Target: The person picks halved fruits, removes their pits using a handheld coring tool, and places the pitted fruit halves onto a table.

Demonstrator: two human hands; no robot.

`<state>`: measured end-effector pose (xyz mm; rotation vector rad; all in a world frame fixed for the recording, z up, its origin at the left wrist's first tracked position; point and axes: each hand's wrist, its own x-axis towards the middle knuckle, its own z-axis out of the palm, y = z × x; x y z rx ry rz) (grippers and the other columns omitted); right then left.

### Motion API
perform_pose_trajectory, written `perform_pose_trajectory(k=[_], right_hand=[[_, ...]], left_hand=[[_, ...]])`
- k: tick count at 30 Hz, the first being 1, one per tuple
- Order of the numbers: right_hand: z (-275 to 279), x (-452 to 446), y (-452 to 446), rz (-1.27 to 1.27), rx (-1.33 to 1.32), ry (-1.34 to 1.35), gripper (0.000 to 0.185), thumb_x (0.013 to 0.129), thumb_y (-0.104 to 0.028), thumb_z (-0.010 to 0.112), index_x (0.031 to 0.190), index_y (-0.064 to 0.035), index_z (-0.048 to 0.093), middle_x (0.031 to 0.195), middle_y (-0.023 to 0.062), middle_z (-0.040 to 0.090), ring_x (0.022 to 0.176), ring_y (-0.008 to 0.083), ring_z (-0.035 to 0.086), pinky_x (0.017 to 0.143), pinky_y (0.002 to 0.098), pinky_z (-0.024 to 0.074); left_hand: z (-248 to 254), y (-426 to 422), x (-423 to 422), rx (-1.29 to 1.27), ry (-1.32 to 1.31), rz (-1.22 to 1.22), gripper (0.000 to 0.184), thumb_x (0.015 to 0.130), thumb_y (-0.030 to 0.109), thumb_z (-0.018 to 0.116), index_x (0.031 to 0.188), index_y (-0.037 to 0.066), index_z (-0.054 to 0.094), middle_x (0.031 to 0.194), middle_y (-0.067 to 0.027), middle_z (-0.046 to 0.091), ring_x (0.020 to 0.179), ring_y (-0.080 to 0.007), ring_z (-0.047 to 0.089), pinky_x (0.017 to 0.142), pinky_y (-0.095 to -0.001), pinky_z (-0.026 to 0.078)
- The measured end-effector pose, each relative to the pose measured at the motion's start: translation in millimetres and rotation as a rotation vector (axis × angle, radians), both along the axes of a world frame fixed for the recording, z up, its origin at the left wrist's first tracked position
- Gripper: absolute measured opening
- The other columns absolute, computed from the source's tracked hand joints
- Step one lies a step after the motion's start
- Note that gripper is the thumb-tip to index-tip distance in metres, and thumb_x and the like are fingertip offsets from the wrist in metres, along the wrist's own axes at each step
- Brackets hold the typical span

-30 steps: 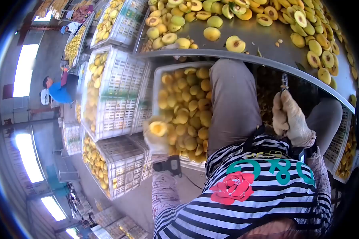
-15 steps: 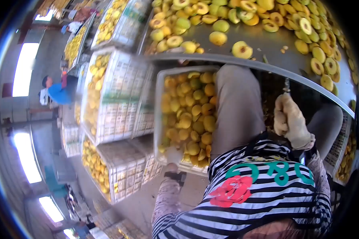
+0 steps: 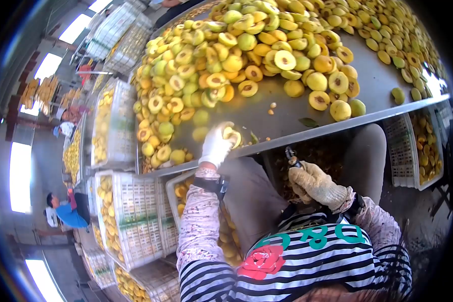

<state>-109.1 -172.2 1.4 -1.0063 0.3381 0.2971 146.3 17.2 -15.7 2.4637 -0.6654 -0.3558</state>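
Observation:
At the near edge of the metal table [image 3: 282, 108], my left hand [image 3: 216, 147], in a white glove, is closed around a yellow peach half [image 3: 231, 136]. Its fingers partly cover the fruit. My right hand [image 3: 314, 183], in a cream knitted glove, grips a small hand tool [image 3: 291, 156] above my lap, below the table edge. A metal tip shows beyond the fingers; the handle is mostly hidden. A large heap of halved peaches [image 3: 246, 43] lies on the table in front of both hands.
Crates of peaches [image 3: 136, 221] are stacked at my left. Partly behind my left arm is another crate [image 3: 173, 189]. A further crate [image 3: 405, 156] stands at right. Loose pits [image 3: 272, 108] and a leaf [image 3: 308, 122] lie on the table. Farther left is a person in blue [image 3: 73, 214].
My left hand has come up from the crate beside my leg to the table and now holds a peach half. The view has turned toward the table; my right hand keeps the tool.

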Motion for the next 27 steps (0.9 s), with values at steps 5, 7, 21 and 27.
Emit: perform_pose_trajectory(k=[5,7,21,27], right_hand=[[31.3,12.1,3.0,0.078,-0.342,-0.110,0.036,0.097,-0.038,0.063,0.112,-0.0045,0.063,0.080,-0.0002,0.059,0.074,0.0122,0.052,0.071,0.0297,0.0471],[21.8,23.0,9.3,0.228,-0.457,-0.118,0.042,0.097,-0.041,0.063,0.115,-0.0033,0.063,0.084,0.0053,0.064,0.078,0.0158,0.057,0.076,0.0321,0.0488],[3.0,24.7,40.3,0.222,-0.837,-0.123,0.045,0.097,-0.047,0.060,0.116,-0.0057,0.062,0.095,0.0203,0.070,0.092,0.0395,0.067,0.081,0.0433,0.0529],[-14.1,20.8,45.5,0.194,-0.794,-0.259,0.044,0.099,-0.048,0.057,0.111,-0.0062,0.063,0.086,0.0149,0.070,0.081,0.0352,0.068,0.072,0.0416,0.0522]], left_hand=[[17.7,-28.1,-59.6,-0.892,0.438,0.018,0.034,0.086,-0.005,0.064,0.119,0.001,0.064,0.109,-0.0125,0.068,0.095,-0.0196,0.067,0.087,-0.0320,0.058],[24.4,-30.1,-101.8,-1.053,0.632,0.095,0.031,0.089,-0.001,0.060,0.120,0.002,0.065,0.110,-0.0145,0.068,0.093,-0.0195,0.067,0.087,-0.0332,0.059],[32.0,-23.3,-152.0,-1.133,0.621,0.411,0.041,0.104,0.038,0.052,0.097,0.000,0.066,0.095,-0.0130,0.069,0.087,-0.0239,0.066,0.084,-0.0372,0.056],[36.7,-21.3,-147.7,-1.069,0.626,0.315,0.036,0.104,0.031,0.055,0.090,-0.001,0.066,0.091,-0.0128,0.072,0.081,-0.0208,0.068,0.075,-0.0322,0.055]])
